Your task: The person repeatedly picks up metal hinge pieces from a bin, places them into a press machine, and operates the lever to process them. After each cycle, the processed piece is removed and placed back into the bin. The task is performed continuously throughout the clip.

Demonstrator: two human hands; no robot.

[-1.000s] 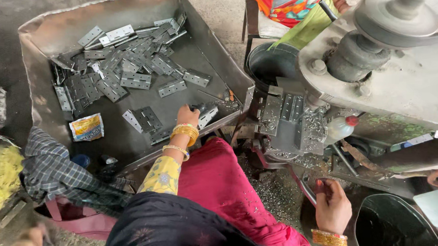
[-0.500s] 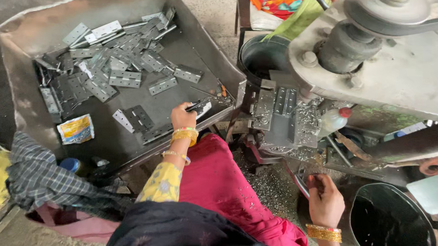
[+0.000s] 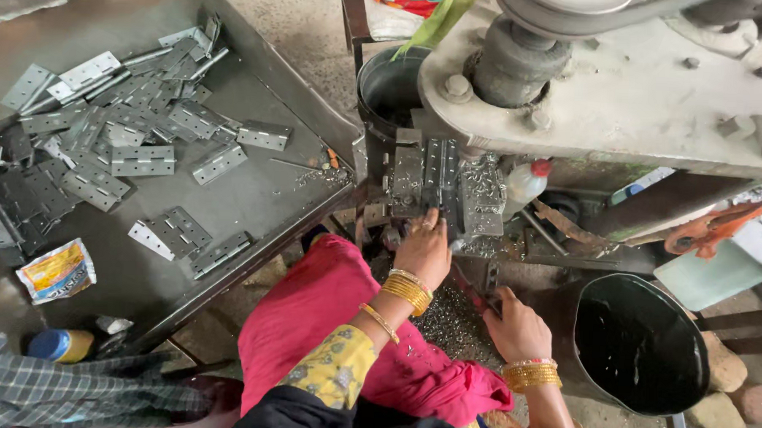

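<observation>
The left hand (image 3: 424, 251) rests loosely open at the base of a metal press fixture (image 3: 437, 180). The right hand (image 3: 519, 328) grips a dark lever (image 3: 471, 291) below it. Steel hinges (image 3: 142, 159) lie scattered on the table (image 3: 255, 201), left.

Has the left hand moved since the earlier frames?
Yes. The left hand has left the hinge tray and gone right to the machine's fixture, fingers at its lower edge.

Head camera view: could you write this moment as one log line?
left hand: at press die block | right hand: on lever below | hinges: piled on metal tray, left | black bucket: right
</observation>
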